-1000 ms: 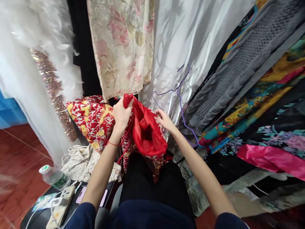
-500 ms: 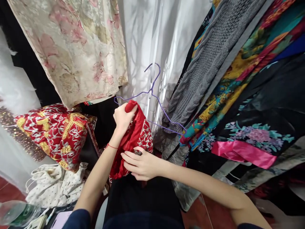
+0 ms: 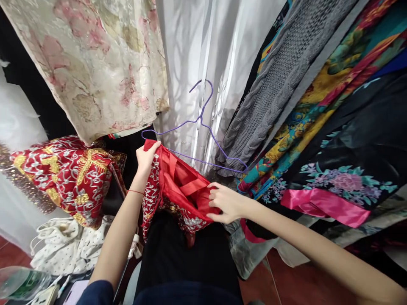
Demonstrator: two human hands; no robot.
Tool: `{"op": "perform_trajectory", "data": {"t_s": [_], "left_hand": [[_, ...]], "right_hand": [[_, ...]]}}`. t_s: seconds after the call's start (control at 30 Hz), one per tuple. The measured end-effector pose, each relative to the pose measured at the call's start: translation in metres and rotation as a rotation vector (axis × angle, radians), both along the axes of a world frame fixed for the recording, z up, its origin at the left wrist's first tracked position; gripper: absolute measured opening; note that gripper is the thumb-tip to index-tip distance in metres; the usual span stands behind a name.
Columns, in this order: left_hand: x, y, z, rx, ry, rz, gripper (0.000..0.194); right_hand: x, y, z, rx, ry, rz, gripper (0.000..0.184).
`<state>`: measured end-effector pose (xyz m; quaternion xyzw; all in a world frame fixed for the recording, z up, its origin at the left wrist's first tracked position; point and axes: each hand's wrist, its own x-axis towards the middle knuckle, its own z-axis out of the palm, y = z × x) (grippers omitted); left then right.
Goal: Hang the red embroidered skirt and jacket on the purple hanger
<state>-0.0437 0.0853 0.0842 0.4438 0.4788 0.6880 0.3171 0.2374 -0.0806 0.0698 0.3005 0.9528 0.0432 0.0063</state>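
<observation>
A red embroidered garment [image 3: 181, 178] is stretched between my hands above my lap, its red lining and ribbon-like straps showing. My left hand [image 3: 146, 160] is closed on its upper left corner. At its right edge, my right hand [image 3: 227, 202] pinches the fabric with bent fingers. Just behind the garment is a purple wire hanger [image 3: 201, 118], hook upward, against a white curtain. The hanger's left shoulder end lies close above my left hand, and neither hand grips it.
A floral cloth [image 3: 104, 63] hangs at upper left, above another red and gold embroidered piece [image 3: 82, 178]. Hanging clothes, among them a grey knit [image 3: 286, 76], fill the right. A dotted white cloth [image 3: 63, 245] and a plastic bottle [image 3: 25, 281] lie at lower left.
The bunched garment has been spread open, showing its lining and straps. My right hand has moved right with its edge, and my left hand slightly left and down.
</observation>
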Motion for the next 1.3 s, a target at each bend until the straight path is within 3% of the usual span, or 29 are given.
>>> {"op": "perform_trajectory", "data": {"t_s": [0.13,0.3,0.53,0.73,0.87,1.03,1.3], "left_hand": [[-0.011,0.012,-0.01,0.027,-0.14,0.054,0.033],[-0.014,0.014,-0.019,0.028,-0.137,-0.023,0.044],[0.002,0.024,-0.022,-0.14,-0.065,-0.297,0.032],[0.032,0.022,-0.01,-0.301,-0.159,-0.494,0.05],[0.045,0.019,-0.008,-0.299,-0.256,-0.434,0.04],[0.038,0.008,-0.021,-0.201,-0.29,-0.366,0.034],[0.019,-0.036,-0.037,-0.095,-0.088,-0.347,0.034]], "right_hand": [[0.035,0.005,-0.002,-0.011,0.029,-0.097,0.055],[0.073,0.019,-0.015,-0.048,0.013,-0.266,0.021],[0.091,0.013,-0.014,0.114,-0.024,-0.367,0.019],[0.1,0.001,-0.013,0.295,0.016,-0.352,0.022],[0.104,-0.013,-0.01,0.357,0.168,-0.285,0.027],[0.11,-0.023,-0.008,0.412,0.3,-0.248,0.029],[0.137,0.005,-0.017,0.525,0.484,-0.265,0.028]]}}
